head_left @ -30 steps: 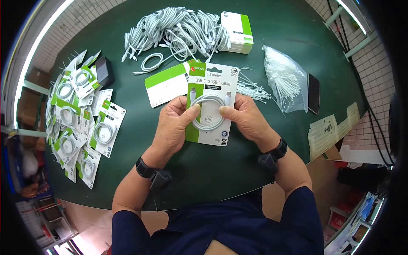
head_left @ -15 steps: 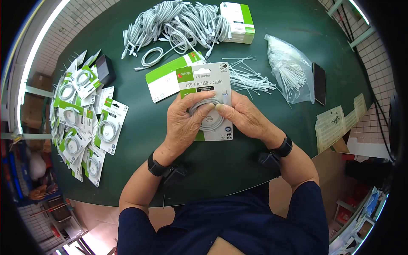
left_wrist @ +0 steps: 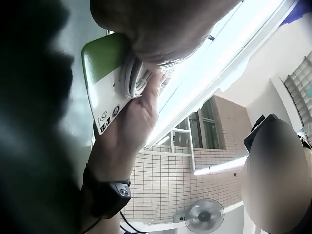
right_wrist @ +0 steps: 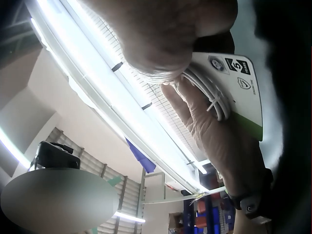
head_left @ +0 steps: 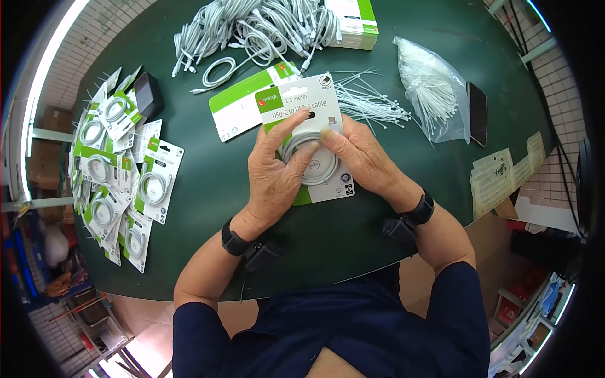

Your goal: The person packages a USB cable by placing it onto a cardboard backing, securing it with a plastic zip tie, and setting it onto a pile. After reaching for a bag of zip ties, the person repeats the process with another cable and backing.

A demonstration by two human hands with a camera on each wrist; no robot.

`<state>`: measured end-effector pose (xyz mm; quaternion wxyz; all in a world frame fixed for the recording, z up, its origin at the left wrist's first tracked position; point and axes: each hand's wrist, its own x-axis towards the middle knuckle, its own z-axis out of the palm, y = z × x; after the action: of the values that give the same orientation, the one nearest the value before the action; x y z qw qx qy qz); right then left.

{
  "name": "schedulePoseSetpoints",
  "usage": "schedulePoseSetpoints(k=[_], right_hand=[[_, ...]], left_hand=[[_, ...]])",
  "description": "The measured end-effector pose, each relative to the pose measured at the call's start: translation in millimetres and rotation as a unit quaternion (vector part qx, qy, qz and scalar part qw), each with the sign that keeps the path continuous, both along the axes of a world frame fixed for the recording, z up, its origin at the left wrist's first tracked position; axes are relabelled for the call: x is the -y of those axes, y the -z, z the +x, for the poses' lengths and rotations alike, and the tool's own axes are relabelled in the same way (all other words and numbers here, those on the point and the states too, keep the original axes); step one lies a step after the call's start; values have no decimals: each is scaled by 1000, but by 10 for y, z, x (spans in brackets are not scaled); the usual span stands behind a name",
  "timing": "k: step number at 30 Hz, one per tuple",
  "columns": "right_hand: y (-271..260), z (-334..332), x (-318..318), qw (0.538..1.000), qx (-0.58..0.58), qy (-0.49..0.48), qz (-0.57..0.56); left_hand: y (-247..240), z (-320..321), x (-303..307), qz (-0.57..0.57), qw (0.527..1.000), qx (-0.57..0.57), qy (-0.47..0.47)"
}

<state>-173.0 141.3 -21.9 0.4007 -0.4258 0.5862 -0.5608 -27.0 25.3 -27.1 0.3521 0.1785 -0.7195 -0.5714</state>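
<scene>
In the head view a white and green USB-C cable card (head_left: pixel 337 183) is held up over the table, with a coiled grey cable (head_left: pixel 291 151) on its front. My left hand (head_left: pixel 272 176) grips the card's left side, its thumb on the coil and its index finger stretched across the printed text. From the other side my right hand (head_left: pixel 372 162) pinches the card, thumb at the coil's upper right. The fingers behind the card are hidden. Both wrist views show the card's lower corner and part of the coil between the hands.
Finished-looking cable cards (head_left: pixel 101 170) are piled at the left, beside a black box (head_left: pixel 148 94). Loose cables (head_left: pixel 252 31) and a card stack (head_left: pixel 353 25) lie at the back. White cable ties (head_left: pixel 372 107), a bag of ties (head_left: pixel 432 94) and a phone (head_left: pixel 477 113) are at right.
The left hand has come further over the card's front, its index finger now extended across the text. The right thumb has moved from the coil's right side to its upper right. The card tilts slightly.
</scene>
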Motion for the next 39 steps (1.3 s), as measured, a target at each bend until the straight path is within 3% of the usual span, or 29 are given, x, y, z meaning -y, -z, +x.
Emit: schedulePoseSetpoints(k=[2, 5, 14, 19, 22, 26, 30, 39], right_hand=[[16, -28, -7, 999, 31, -16, -10], [13, 41, 11, 999, 20, 4, -26], [-31, 130, 17, 999, 4, 31, -30], [-32, 90, 3, 999, -16, 33, -22], [1, 30, -4, 999, 36, 11, 16], [-39, 12, -18, 999, 32, 29, -2], [46, 18, 2, 999, 43, 22, -9], [-81, 37, -9, 999, 16, 27, -16]], left_hand=[[4, -14, -10, 16, 999, -33, -15], [122, 45, 129, -53, 997, -14, 50], [107, 62, 106, -57, 998, 22, 8], [149, 45, 95, -7, 1000, -2, 23], [125, 32, 107, 38, 998, -13, 45], [96, 70, 114, -30, 998, -36, 43], [172, 117, 109, 52, 996, -33, 57], [133, 69, 87, -44, 998, -45, 11]])
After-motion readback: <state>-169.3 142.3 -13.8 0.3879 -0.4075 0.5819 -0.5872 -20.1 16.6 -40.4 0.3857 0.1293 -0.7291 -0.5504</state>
